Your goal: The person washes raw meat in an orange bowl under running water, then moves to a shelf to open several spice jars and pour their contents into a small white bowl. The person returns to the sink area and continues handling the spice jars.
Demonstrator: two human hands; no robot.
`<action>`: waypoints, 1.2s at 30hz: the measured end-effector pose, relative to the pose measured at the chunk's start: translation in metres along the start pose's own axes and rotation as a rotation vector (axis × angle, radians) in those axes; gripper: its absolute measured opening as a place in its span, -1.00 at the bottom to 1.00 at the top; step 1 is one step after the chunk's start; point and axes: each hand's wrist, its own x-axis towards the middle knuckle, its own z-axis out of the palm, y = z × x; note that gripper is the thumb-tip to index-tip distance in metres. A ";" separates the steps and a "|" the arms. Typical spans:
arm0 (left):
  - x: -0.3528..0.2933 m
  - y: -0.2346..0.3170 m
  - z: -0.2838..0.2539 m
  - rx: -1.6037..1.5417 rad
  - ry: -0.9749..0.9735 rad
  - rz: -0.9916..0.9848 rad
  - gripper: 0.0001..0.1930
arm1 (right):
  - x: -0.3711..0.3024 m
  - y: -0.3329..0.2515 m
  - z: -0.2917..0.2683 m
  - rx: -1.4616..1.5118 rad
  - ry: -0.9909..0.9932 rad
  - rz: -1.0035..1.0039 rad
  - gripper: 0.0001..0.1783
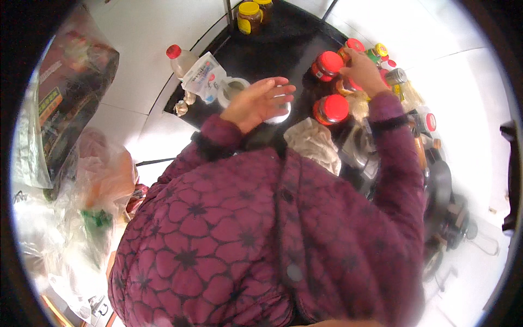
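My left hand (pixel 260 103) is held open, fingers stretched to the right, with nothing in it. Below it are a pale round container (pixel 234 87) and a white round item (pixel 279 115), both partly covered by the hand. My right hand (pixel 364 70) reaches into a cluster of jars, its fingers curled against a red-lidded jar (pixel 354 44) at the back. The fingertips and part of that jar are hidden. Just left of this hand stands another jar with a red lid (pixel 328 65), and nearer to me a third red-lidded jar (pixel 331 109).
A crumpled pale cloth (pixel 313 143) lies before me. Yellow-lidded jars (pixel 249 17) stand at the far corner. A red-capped bottle (pixel 181 60), a white pouch (pixel 205 78) and garlic (pixel 181 107) sit left. Plastic bags (pixel 81 185) hang at far left; dark pans (pixel 438 185) are right.
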 end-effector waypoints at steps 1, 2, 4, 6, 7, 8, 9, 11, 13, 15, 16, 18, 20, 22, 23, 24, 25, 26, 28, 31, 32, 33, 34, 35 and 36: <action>-0.001 0.000 0.002 0.010 -0.015 0.005 -0.57 | 0.007 -0.006 0.010 -0.048 -0.012 0.025 -0.33; -0.002 0.001 0.003 0.016 -0.001 0.009 -0.57 | 0.015 -0.012 0.021 -0.095 -0.025 0.049 -0.33; -0.006 0.003 0.004 0.027 0.029 0.021 -0.57 | 0.032 -0.018 0.035 -0.178 -0.097 0.120 -0.28; -0.011 0.007 0.003 0.055 0.061 0.047 -0.58 | 0.047 -0.020 0.043 -0.246 -0.199 0.212 -0.17; -0.014 0.009 0.001 0.061 0.078 0.058 -0.58 | 0.052 -0.019 0.044 -0.247 -0.277 0.218 -0.23; -0.017 0.010 0.000 0.064 0.079 0.076 -0.58 | 0.057 -0.018 0.045 -0.223 -0.340 0.206 -0.27; -0.018 0.011 -0.002 0.037 0.101 0.074 -0.60 | 0.061 -0.017 0.045 -0.218 -0.400 0.211 -0.31; -0.020 0.012 -0.006 -0.023 0.122 0.086 -0.66 | 0.066 -0.012 0.045 -0.193 -0.434 0.194 -0.28; -0.018 0.013 -0.010 -0.043 0.119 0.099 -0.65 | 0.067 -0.006 0.048 -0.174 -0.438 0.174 -0.21; -0.015 0.014 -0.012 -0.042 0.105 0.111 -0.63 | 0.066 -0.001 0.053 -0.140 -0.431 0.160 -0.15; -0.013 0.015 -0.014 -0.032 0.090 0.124 -0.62 | 0.065 0.000 0.055 -0.124 -0.419 0.154 -0.12; -0.008 0.017 -0.015 -0.024 0.072 0.146 -0.60 | 0.062 -0.001 0.057 -0.073 -0.368 0.099 -0.09; -0.003 0.018 -0.016 -0.028 0.052 0.165 -0.61 | 0.058 -0.010 0.050 -0.003 -0.291 0.004 -0.09; 0.003 0.018 -0.016 -0.045 0.052 0.182 -0.60 | 0.052 -0.025 0.029 0.015 -0.266 0.049 -0.22; 0.006 0.018 -0.015 -0.054 0.037 0.210 -0.59 | 0.048 -0.035 0.014 0.024 -0.237 0.067 -0.29; 0.008 0.016 -0.013 -0.076 0.079 0.210 -0.55 | 0.044 -0.048 -0.003 0.033 -0.238 0.064 -0.28; 0.011 0.015 -0.011 -0.100 0.111 0.227 -0.50 | 0.039 -0.060 -0.022 0.043 -0.223 0.057 -0.28; 0.013 0.014 -0.007 -0.120 0.164 0.226 -0.45 | 0.033 -0.075 -0.040 0.083 -0.186 0.012 -0.27; 0.017 0.015 0.000 -0.194 0.116 0.187 -0.27 | 0.020 -0.103 -0.069 0.051 -0.111 -0.049 -0.22; 0.022 0.012 0.016 -0.313 0.006 0.134 -0.24 | -0.002 -0.140 -0.091 0.140 -0.120 -0.128 -0.21; 0.023 0.012 0.020 -0.288 -0.004 0.142 -0.26 | -0.006 -0.150 -0.093 0.184 -0.145 -0.144 -0.21; 0.023 0.011 0.023 -0.259 -0.040 0.161 -0.26 | -0.010 -0.162 -0.090 0.238 -0.082 -0.235 -0.19; 0.023 0.011 0.025 -0.223 -0.090 0.191 -0.27 | -0.013 -0.170 -0.090 0.273 -0.041 -0.235 -0.19; 0.022 0.011 0.026 -0.224 0.006 0.178 -0.28 | -0.016 -0.176 -0.091 0.305 -0.002 -0.235 -0.19; 0.020 0.012 0.026 -0.246 -0.025 0.153 -0.28 | -0.020 -0.182 -0.092 0.314 0.001 -0.211 -0.18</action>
